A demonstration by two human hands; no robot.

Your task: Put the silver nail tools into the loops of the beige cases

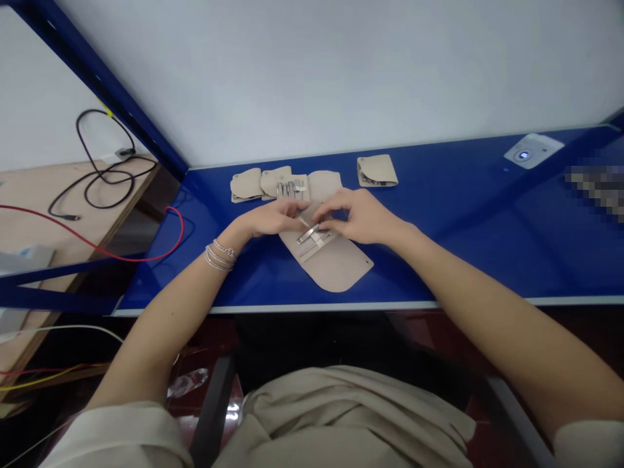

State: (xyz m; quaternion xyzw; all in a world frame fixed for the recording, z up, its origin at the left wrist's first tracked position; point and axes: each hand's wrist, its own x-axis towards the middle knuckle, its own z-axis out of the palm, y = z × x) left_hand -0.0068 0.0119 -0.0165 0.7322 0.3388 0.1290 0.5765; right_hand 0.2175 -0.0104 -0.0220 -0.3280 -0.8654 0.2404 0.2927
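An open beige manicure case [336, 263] lies flat on the blue table [463, 240], with several small metal tools [316, 235] in its upper part. My left hand [273, 218] rests at the case's top left, fingers curled and pinched on one of the metal tools. My right hand [358, 216] sits at the top right, fingers bent down onto the tools. Silver bracelets [220, 255] ring my left wrist.
Behind my hands lie more beige cases: an open one showing tools [292, 187], closed ones [246, 184] to its left, and one apart [376, 170] on the right. A white device with a blue light [533, 151] sits far right. Cables [104, 179] lie on a wooden bench at left.
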